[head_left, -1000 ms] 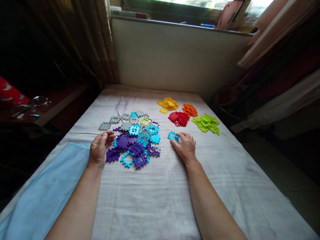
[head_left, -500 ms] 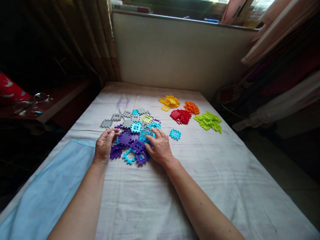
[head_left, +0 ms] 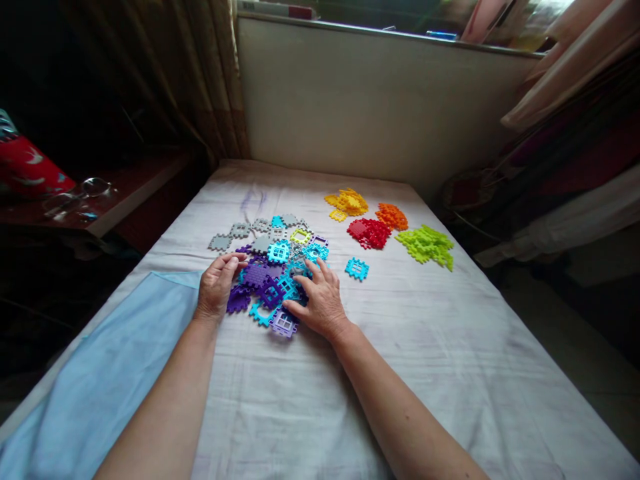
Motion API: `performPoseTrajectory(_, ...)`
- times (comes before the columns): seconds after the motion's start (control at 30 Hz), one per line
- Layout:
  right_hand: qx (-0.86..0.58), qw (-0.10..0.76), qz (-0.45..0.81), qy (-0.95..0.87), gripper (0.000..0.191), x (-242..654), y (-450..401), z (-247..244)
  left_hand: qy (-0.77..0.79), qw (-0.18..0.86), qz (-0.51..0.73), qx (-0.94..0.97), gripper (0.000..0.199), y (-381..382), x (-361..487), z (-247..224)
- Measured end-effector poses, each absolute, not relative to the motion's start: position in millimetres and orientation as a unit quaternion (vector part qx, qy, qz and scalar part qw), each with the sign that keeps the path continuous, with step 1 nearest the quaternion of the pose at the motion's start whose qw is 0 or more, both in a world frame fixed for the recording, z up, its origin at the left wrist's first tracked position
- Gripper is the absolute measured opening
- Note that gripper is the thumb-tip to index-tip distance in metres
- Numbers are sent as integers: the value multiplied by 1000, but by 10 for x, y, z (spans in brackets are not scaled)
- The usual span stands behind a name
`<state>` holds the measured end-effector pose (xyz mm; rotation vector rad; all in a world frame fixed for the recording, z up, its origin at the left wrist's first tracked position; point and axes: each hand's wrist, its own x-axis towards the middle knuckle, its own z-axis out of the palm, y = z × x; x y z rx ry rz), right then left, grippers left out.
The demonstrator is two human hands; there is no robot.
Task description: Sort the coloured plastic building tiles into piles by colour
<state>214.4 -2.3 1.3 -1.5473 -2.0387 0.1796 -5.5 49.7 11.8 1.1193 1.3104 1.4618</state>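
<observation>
Interlocking plastic tiles in purple, cyan and grey lie in a mixed pile between my hands. My left hand (head_left: 219, 283) rests at the pile's left edge, its fingers loosely bent beside the purple tiles (head_left: 257, 275), with no tile visible in it. Over the right side of the pile, my right hand (head_left: 320, 297) is spread, its fingertips among cyan tiles (head_left: 287, 288). A light purple window tile (head_left: 284, 323) lies at the near edge, close to the right thumb. Grey tiles (head_left: 220, 242) and a lime frame tile (head_left: 300, 236) are at the far side.
Sorted heaps of yellow (head_left: 349, 202), orange (head_left: 391, 216), red (head_left: 370, 233) and lime tiles (head_left: 427, 245) stand at the back right. A single cyan window tile (head_left: 357, 269) lies apart. Blue cloth (head_left: 135, 353) covers the left edge; glasses (head_left: 95, 187) rest on a side table.
The light purple window tile now shows at the near edge, where a dark purple window tile lay. My right hand stays over the pile; the view has shifted slightly.
</observation>
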Motion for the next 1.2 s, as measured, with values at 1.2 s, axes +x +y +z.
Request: performPoseTrajectory(1.2, -815, 403, 67, -410, 29, 3596, 216, -24, 526, 417, 578, 464, 43, 514, -66, 105)
